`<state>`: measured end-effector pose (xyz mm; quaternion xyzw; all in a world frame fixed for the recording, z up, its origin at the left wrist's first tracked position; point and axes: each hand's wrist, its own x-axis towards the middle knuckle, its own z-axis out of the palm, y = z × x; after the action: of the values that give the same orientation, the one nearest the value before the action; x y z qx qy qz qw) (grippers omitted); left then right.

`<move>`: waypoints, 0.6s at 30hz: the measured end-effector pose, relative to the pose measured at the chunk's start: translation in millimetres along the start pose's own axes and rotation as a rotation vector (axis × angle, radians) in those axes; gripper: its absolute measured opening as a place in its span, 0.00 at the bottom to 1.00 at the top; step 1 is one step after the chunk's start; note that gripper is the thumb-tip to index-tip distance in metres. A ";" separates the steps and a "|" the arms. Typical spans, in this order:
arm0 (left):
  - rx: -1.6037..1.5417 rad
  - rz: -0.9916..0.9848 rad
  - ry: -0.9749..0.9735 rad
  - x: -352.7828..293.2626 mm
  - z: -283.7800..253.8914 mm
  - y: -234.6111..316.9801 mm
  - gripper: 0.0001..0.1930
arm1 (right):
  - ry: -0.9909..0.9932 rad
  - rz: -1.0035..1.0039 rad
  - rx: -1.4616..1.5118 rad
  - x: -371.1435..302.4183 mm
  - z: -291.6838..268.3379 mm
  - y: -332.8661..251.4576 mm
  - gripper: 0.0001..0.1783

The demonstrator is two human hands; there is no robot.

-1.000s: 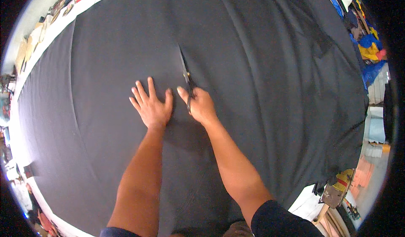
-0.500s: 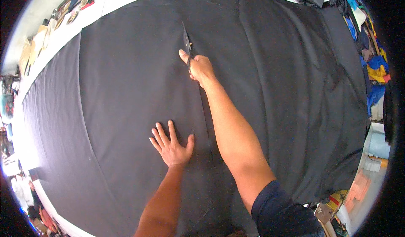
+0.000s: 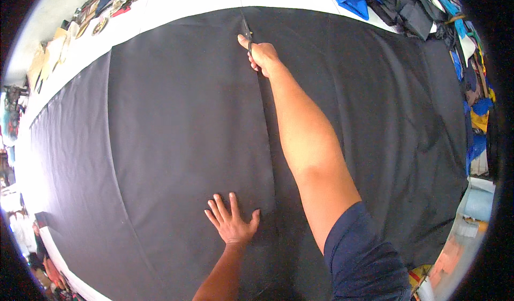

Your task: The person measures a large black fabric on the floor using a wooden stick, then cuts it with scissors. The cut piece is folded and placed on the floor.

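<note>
A large sheet of black fabric (image 3: pixel 176 129) lies spread over a white surface. My right hand (image 3: pixel 262 56) is closed round the handles of a pair of scissors (image 3: pixel 248 30), thumb on the far left side. The blades point away from me and reach the fabric's far edge. From the scissors a long straight cut line (image 3: pixel 266 124) runs back toward me. My left hand (image 3: pixel 234 226) lies flat on the fabric, left of that line and much nearer to me, its fingers spread and nothing in them.
Blue and black cloth pieces (image 3: pixel 369 4) are heaped at the far right. Assorted tools and scraps (image 3: pixel 101 12) lie along the far left edge. More coloured cloth (image 3: pixel 479 119) piles up at the right, and a pale blue roll (image 3: pixel 478 202) sits below it.
The scissors and my right hand have moved farther away, up to the fabric's far edge, and the cut line is longer. My left hand stays flat; the whole view has shifted.
</note>
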<state>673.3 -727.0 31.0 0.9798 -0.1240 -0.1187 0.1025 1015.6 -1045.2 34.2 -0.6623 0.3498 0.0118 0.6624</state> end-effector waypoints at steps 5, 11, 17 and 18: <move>-0.026 -0.024 -0.073 -2.1 -5.1 -1.7 0.49 | 0.004 -0.001 -0.025 -1.5 10.0 -5.6 0.33; -0.017 -0.032 -0.070 1.3 -4.1 -0.7 0.49 | -0.152 0.130 0.142 -25.1 3.3 -4.8 0.36; -0.018 0.005 -0.012 -2.0 4.3 -4.4 0.48 | -0.077 0.076 0.076 5.4 6.7 -20.0 0.36; -0.014 0.004 -0.002 -3.0 4.2 -4.7 0.48 | -0.067 0.082 0.089 10.1 8.0 -19.6 0.36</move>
<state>670.4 -722.5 26.6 0.9787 -0.1254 -0.1203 0.1094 1036.2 -1045.0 45.3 -0.6168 0.3542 0.0456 0.7014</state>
